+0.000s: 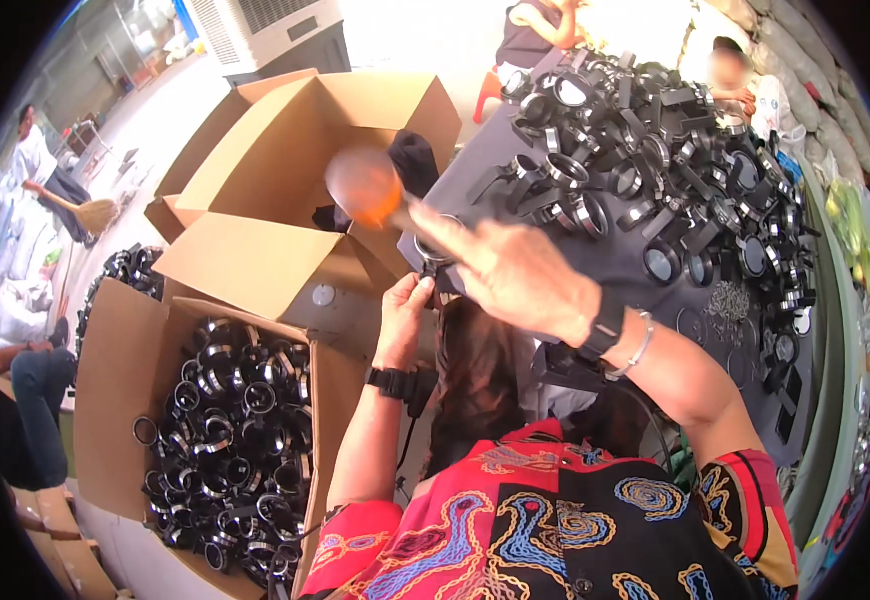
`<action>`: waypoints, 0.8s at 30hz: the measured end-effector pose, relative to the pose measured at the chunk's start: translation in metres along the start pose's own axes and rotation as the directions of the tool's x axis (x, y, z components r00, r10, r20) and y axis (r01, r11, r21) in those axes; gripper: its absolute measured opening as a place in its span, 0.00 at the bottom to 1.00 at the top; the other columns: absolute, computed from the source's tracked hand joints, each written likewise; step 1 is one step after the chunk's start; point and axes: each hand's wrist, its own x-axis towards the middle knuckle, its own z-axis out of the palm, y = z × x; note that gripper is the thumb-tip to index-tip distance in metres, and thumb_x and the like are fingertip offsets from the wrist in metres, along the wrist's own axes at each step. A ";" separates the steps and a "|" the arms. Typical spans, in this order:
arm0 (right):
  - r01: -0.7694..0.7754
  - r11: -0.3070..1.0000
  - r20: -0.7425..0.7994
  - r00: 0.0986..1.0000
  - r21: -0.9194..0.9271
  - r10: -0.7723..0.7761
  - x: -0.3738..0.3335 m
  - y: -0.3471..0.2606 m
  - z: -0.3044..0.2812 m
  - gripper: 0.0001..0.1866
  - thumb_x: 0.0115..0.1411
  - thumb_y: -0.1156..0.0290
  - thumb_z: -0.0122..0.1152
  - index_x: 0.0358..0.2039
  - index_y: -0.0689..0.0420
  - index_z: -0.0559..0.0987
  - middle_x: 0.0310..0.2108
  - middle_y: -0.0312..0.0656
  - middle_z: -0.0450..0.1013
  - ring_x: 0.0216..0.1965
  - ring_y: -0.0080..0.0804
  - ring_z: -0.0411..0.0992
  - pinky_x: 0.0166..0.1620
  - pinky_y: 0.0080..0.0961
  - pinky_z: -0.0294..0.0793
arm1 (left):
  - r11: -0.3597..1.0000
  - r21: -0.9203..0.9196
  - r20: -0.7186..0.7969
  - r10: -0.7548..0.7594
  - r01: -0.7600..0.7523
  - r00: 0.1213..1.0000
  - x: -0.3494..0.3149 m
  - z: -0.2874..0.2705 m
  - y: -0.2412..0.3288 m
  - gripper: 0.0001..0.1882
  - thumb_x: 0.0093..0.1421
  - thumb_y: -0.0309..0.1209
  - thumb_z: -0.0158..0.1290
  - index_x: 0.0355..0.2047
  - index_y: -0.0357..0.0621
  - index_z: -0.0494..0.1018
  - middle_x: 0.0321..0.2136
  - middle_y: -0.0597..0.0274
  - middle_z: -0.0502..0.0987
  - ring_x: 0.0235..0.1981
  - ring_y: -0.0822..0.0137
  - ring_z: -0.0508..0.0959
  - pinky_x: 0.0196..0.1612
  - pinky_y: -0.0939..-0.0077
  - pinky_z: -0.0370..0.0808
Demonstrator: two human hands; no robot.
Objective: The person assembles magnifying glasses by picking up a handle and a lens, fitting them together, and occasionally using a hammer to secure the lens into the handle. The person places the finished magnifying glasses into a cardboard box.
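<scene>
My left hand [405, 308] pinches a black-handled metal ring [438, 243] at the corner of the grey-covered table, its thumb on the dark handle. Over that ring, my right hand [530, 275] is closed on a short-handled tool with a rounded orange head [373, 192]. The tool's head is smeared by motion and its exact kind is hard to make out. It stands apart from the ring, up and to the left of it.
Many similar rings [655, 150] are heaped on the table [485, 160], beside a pile of small metal parts [728, 305]. An open carton [405, 105] holds dark cloth; a nearer carton [115, 400] is full of rings. Other people sit or stand around, one with a broom [95, 214].
</scene>
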 end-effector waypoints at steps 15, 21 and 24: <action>-0.283 0.908 -0.005 0.954 0.309 0.299 0.007 0.046 -0.007 0.38 0.54 0.84 0.50 0.67 0.56 0.56 0.62 0.52 0.63 0.58 0.38 0.69 0.57 0.28 0.70 | 1.000 0.010 -0.008 0.006 -0.006 1.000 -0.002 0.002 -0.007 0.14 0.66 0.35 0.49 0.25 0.40 0.72 0.23 0.66 0.75 0.26 0.75 0.72 0.33 0.79 0.69; -0.291 0.829 -0.044 0.935 0.477 0.353 -0.027 0.048 -0.010 0.38 0.53 0.78 0.57 0.66 0.57 0.58 0.49 0.61 0.72 0.44 0.52 0.76 0.45 0.37 0.75 | 0.978 0.208 -0.103 -0.003 0.024 0.995 -0.019 -0.002 0.036 0.13 0.63 0.36 0.50 0.26 0.40 0.73 0.23 0.65 0.75 0.27 0.73 0.72 0.37 0.77 0.67; -0.073 0.895 -0.359 0.899 0.440 0.250 -0.048 0.061 -0.046 0.39 0.55 0.81 0.57 0.67 0.55 0.56 0.61 0.49 0.65 0.45 0.37 0.76 0.43 0.32 0.76 | 0.998 0.054 -0.241 -0.023 0.037 0.970 -0.053 -0.046 0.083 0.11 0.62 0.33 0.49 0.25 0.41 0.72 0.21 0.67 0.71 0.23 0.75 0.69 0.30 0.80 0.66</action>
